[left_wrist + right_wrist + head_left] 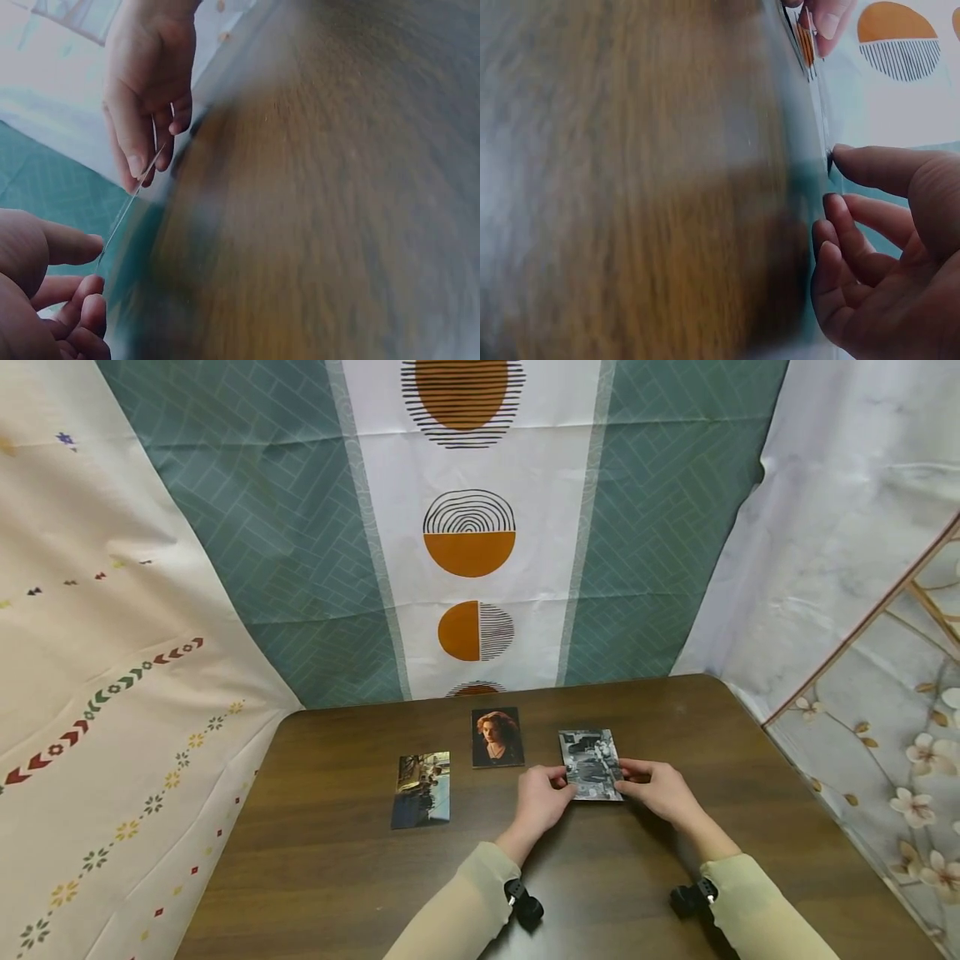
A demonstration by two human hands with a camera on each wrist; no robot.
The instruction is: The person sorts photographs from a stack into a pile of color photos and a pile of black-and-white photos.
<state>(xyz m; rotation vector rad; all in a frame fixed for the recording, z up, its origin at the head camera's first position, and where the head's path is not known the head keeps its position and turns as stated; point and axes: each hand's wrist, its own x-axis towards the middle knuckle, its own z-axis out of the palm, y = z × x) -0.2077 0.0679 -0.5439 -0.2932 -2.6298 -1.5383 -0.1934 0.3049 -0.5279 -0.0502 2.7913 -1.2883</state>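
Note:
A black-and-white photo (591,762) is held by its two side edges, its picture facing up. My left hand (542,797) pinches the left edge between thumb and fingers. On the opposite edge, my right hand (662,789) grips it the same way. Seen edge-on in the left wrist view, the photo (124,208) is a thin line between the two hands, above the tabletop. The right wrist view shows the thumb and fingertips of my right hand (900,232) at its edge. How far above the table it is held I cannot tell.
A portrait photo (497,737) lies near the back of the brown wooden table (315,877). Left of it lies a colour photo (422,790), slightly turned. A patterned fabric backdrop (468,610) hangs behind the table, with more patterned cloth on both sides.

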